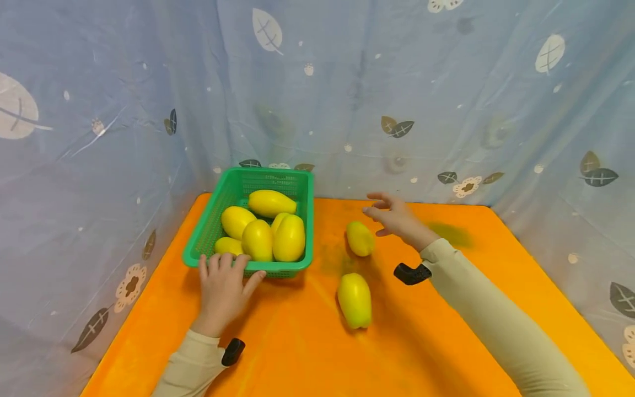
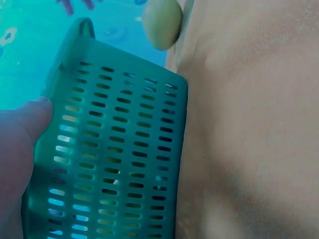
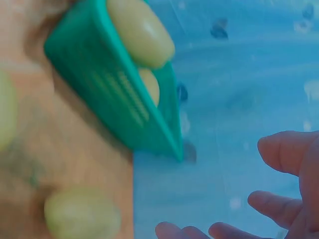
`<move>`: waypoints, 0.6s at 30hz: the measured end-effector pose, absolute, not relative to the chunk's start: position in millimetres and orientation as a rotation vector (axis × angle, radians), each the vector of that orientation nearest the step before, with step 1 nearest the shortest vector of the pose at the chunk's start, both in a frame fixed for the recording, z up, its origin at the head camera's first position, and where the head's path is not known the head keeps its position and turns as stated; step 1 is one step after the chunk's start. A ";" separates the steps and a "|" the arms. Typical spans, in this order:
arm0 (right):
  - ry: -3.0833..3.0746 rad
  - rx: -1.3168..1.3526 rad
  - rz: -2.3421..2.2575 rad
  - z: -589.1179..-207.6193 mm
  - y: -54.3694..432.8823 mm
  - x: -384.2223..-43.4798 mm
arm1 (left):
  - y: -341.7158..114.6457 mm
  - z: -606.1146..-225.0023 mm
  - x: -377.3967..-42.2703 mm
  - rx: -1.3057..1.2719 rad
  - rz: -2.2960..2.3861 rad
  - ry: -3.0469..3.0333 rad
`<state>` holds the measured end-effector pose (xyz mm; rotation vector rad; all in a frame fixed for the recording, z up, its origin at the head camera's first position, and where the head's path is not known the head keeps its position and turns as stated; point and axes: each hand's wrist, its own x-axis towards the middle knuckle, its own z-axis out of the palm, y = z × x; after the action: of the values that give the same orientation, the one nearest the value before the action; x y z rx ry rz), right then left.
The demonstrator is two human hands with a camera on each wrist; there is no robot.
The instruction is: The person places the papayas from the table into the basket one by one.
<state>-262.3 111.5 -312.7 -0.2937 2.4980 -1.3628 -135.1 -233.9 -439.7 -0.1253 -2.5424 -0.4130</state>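
Note:
A green plastic basket (image 1: pixel 308 231) with slotted walls stands at the left of the orange surface. Several smooth, oblong yellow fruits (image 1: pixel 270 203) lie inside it. My left hand (image 1: pixel 222 289) holds the basket's front rim, fingers over the top edge and thumb along the outside; the thumb also shows against the wall in the left wrist view. My right hand (image 1: pixel 397 220) is in the air with fingers spread, holding nothing. Just left of its fingertips lies a greenish-yellow fruit (image 1: pixel 360 239). Another such fruit (image 1: pixel 354 300) lies nearer to me, with a lobed end.
The orange tabletop (image 1: pixel 297 353) ends at a pale blue curtain (image 1: pixel 347 82) with leaf and flower prints, which hangs behind and at both sides. A dark greenish patch (image 1: pixel 451 234) marks the orange surface behind the right wrist.

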 end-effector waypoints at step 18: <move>2.392 -0.125 -1.385 -380.0 155.7 -294.7 | -232.9 -439.1 -134.1 -0.136 -0.379 -2.552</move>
<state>-294.7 155.7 -380.0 -0.1250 2.3924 -1.3849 -134.1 -232.9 -439.1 -0.1360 -2.5517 -0.3787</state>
